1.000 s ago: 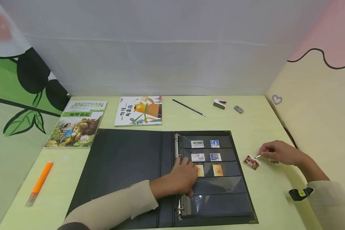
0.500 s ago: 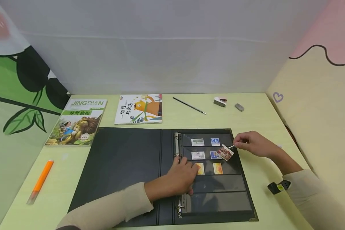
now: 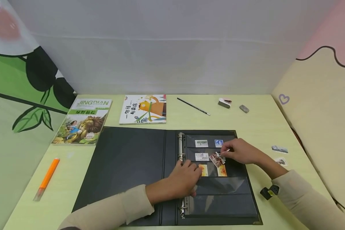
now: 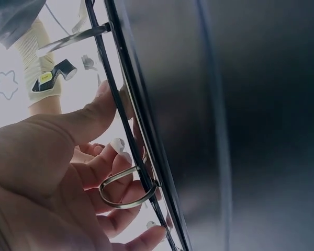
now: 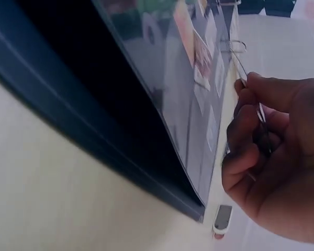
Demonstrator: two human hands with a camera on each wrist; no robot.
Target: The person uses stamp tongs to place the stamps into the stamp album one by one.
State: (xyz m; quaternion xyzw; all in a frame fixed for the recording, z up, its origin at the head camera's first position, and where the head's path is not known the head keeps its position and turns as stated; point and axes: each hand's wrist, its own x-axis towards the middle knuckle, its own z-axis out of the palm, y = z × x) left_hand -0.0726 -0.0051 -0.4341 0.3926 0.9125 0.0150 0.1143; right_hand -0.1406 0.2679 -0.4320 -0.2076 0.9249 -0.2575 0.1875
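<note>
A black ring-binder stamp album [image 3: 126, 166] lies spread on the table, with stamps in the upper strips of its right-hand page [image 3: 224, 204]. My left hand [image 3: 182, 180] rests on that page beside the metal rings, fingers relaxed; the left wrist view shows a ring [image 4: 126, 188] in front of them. With my right hand [image 3: 242, 151] I pinch metal tweezers [image 5: 261, 120]. A brownish-red stamp [image 3: 217, 160] is at their tip, tilted over the second and third strips. It partly covers an orange stamp [image 3: 222, 171].
Two loose stamps, a bluish one [image 3: 279, 149] and a grey one [image 3: 281, 161], lie right of the album. Behind it are two books [image 3: 142, 109] [image 3: 81, 121], a pencil [image 3: 193, 106], a stapler [image 3: 224, 103] and an eraser [image 3: 244, 109]. An orange pen [image 3: 47, 177] lies at left.
My right hand has lifted the brownish-red stamp with the tweezers from the table and carried it left over the album page. The left hand has stayed by the rings.
</note>
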